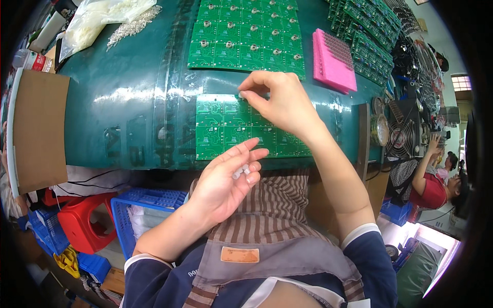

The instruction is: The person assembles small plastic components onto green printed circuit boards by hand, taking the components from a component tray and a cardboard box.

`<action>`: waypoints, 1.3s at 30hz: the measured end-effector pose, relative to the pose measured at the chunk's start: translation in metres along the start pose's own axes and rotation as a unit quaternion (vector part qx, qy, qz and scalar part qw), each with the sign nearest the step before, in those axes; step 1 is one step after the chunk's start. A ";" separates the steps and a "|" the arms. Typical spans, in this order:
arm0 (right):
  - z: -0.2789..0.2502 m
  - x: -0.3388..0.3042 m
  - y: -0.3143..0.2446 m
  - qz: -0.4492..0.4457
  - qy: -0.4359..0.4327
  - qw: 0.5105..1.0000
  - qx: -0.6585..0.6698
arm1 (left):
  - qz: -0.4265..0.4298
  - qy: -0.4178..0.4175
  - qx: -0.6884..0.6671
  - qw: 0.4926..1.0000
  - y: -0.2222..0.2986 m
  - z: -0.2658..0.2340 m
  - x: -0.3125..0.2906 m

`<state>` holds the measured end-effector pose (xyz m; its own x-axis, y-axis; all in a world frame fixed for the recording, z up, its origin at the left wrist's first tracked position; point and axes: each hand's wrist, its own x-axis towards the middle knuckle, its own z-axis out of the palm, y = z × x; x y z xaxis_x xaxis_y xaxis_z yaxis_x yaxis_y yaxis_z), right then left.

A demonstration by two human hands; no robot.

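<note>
My right hand (280,100) pinches a small whitish part (241,95) between thumb and forefinger. Its fingertips are at the far edge of a green circuit board panel (210,131), and the hand covers part of that panel. Palm up near the table's front edge, my left hand (221,179) is half curled around several small white pieces (241,171). Its fingertips overlap the panel's near edge in the picture. Beyond lies a larger group of green circuit boards (246,38) with round metal-topped components standing on them.
Pink foam (328,61) with rows of pins lies right of the far boards, near stacked circuit boards (372,56). A plastic bag (90,25) and a pile of small clear parts (134,25) are at the far left. A cardboard panel (38,133) stands left; a fan (400,136) sits right.
</note>
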<state>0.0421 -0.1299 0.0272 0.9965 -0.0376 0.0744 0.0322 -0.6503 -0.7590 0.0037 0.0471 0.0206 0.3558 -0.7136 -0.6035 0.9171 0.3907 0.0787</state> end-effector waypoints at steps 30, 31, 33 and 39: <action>0.015 -0.012 0.007 -0.078 0.072 0.993 -0.056 | 0.005 -0.018 -0.028 0.999 -0.001 -0.007 0.003; 0.016 -0.013 0.007 -0.077 0.078 0.993 -0.051 | 0.010 -0.020 -0.018 1.000 -0.001 -0.008 0.003; 0.017 -0.013 0.008 -0.076 0.084 0.993 -0.045 | 0.012 -0.021 -0.004 1.000 -0.003 -0.009 0.003; 0.016 -0.013 0.011 -0.109 0.077 0.989 -0.058 | 0.020 -0.016 0.054 0.998 -0.005 -0.006 0.004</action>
<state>0.0310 -0.1241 0.0078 0.9431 0.0030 0.3326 0.2265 -0.7383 -0.6354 -0.0003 0.0464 0.0128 0.3962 -0.7174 -0.5730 0.9155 0.3557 0.1877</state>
